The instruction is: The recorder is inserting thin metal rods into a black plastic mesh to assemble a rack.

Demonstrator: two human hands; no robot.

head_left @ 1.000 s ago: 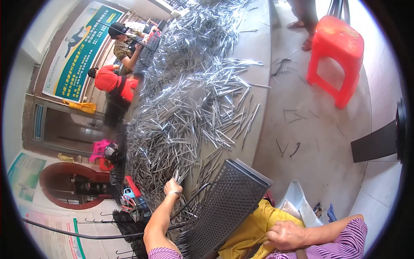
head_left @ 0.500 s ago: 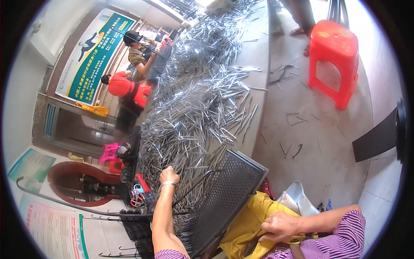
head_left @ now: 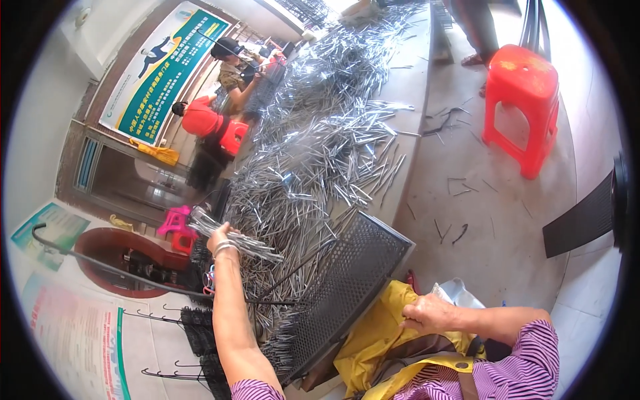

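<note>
My left hand (head_left: 219, 237) is wrapped round a bundle of thin metal strips (head_left: 257, 247), raised over the near left part of a big loose heap of such strips (head_left: 313, 160). The bundle's ends stick out on both sides of my fist. A bracelet sits on that wrist. My right hand (head_left: 427, 313) is closed on the upper edge of a yellow cloth (head_left: 373, 330) in front of my body. Between my arms a black perforated metal basket (head_left: 357, 273) stands tilted, with many strips packed upright along its left side.
The table's bare edge (head_left: 417, 143) runs along the heap's right. Beyond it stands a red plastic stool (head_left: 522, 100), with stray strips on the floor. Black hooked wire racks (head_left: 200, 330) hang at the left. Two people (head_left: 203, 120) work on the heap's far left.
My left hand has lifted a bundle off the heap and moved it left and up. My right hand has shifted slightly up and stays closed. The view has turned a little.
</note>
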